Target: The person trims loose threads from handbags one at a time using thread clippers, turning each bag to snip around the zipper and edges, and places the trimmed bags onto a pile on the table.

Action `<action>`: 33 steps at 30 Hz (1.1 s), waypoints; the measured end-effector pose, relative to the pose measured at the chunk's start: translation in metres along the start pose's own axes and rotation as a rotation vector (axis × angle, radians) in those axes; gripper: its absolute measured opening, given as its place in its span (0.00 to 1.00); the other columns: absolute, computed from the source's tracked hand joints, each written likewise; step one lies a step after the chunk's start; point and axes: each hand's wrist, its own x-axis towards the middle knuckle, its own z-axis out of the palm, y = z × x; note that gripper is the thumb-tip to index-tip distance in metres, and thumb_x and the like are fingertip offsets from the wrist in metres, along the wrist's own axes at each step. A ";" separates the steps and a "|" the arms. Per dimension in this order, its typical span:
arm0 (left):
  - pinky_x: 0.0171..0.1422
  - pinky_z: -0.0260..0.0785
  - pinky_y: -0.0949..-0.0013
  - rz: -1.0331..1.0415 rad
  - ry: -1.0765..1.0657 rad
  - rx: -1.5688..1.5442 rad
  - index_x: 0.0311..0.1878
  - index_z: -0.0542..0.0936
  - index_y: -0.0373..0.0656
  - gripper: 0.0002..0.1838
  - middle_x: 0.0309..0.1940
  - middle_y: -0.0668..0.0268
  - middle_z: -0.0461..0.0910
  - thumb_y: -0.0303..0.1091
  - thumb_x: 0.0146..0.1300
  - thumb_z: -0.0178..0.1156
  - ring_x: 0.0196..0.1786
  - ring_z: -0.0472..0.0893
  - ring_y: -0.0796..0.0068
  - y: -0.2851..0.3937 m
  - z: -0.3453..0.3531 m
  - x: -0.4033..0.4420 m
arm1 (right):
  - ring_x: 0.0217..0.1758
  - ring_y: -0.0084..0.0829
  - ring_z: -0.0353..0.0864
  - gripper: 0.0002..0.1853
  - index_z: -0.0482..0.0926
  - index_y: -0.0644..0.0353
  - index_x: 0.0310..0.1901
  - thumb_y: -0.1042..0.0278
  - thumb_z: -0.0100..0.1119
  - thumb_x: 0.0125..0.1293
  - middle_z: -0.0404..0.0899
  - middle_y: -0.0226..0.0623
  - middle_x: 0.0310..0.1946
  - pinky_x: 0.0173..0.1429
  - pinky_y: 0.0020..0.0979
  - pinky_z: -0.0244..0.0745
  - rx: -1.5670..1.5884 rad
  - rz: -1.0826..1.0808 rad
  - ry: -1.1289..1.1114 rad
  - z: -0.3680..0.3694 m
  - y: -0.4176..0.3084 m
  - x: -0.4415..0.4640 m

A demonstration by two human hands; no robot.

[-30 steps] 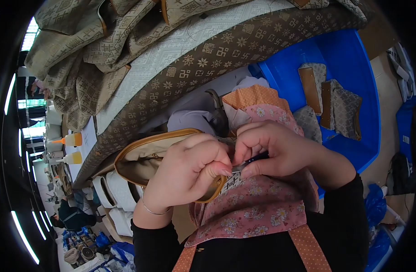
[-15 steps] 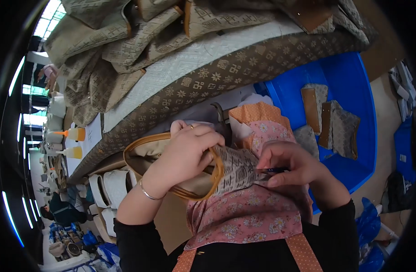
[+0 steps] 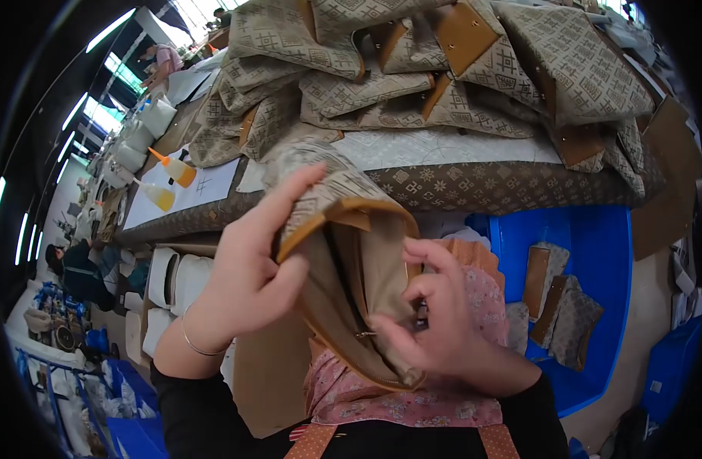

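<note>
In the head view a patterned fabric pouch (image 3: 328, 180) with tan leather edging is held up in front of me. Its mouth faces me, showing beige lining (image 3: 382, 252) and a zip with a small metal pull (image 3: 364, 334). My left hand (image 3: 255, 264) is closed on the left rim, thumb at the edging and fingers along the outside. At the right rim, my right hand (image 3: 447, 317) has bent fingers closed on the pouch's side. A small dark shiny thing shows partly in its palm, too hidden to name.
Several similar patterned pouches (image 3: 473, 99) are heaped on the worktable. Two glue bottles with yellow contents, one with an orange tip (image 3: 179, 172), stand on white paper (image 3: 213, 187). A blue bin (image 3: 604, 306) at right holds several patterned pieces. A person (image 3: 163, 61) is in the far background.
The pouch has been raised and tilted so its mouth faces me. My right hand, earlier holding a small dark tool below the pouch, is now at its rim. The view has tipped up toward the table.
</note>
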 end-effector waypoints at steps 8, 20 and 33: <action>0.48 0.70 0.66 -0.227 -0.258 -0.366 0.58 0.73 0.34 0.31 0.35 0.57 0.81 0.18 0.45 0.44 0.38 0.78 0.68 -0.058 0.015 -0.024 | 0.47 0.44 0.75 0.17 0.75 0.57 0.32 0.86 0.54 0.38 0.71 0.41 0.50 0.46 0.37 0.73 -0.537 0.026 -0.054 0.001 0.035 -0.001; 0.45 0.68 0.69 -0.110 -0.351 -0.022 0.48 0.80 0.37 0.25 0.30 0.61 0.73 0.18 0.44 0.48 0.38 0.74 0.67 -0.121 0.049 -0.038 | 0.48 0.40 0.77 0.18 0.78 0.58 0.37 0.88 0.55 0.42 0.78 0.36 0.42 0.48 0.35 0.74 -0.551 0.033 -0.361 -0.022 0.077 0.032; 0.34 0.63 0.83 -0.513 0.005 -1.164 0.57 0.68 0.36 0.37 0.36 0.63 0.78 0.10 0.34 0.42 0.39 0.75 0.79 -0.145 0.087 -0.054 | 0.36 0.32 0.75 0.10 0.76 0.61 0.39 0.76 0.63 0.54 0.73 0.37 0.29 0.37 0.27 0.68 -0.113 0.265 -0.238 0.035 0.072 0.028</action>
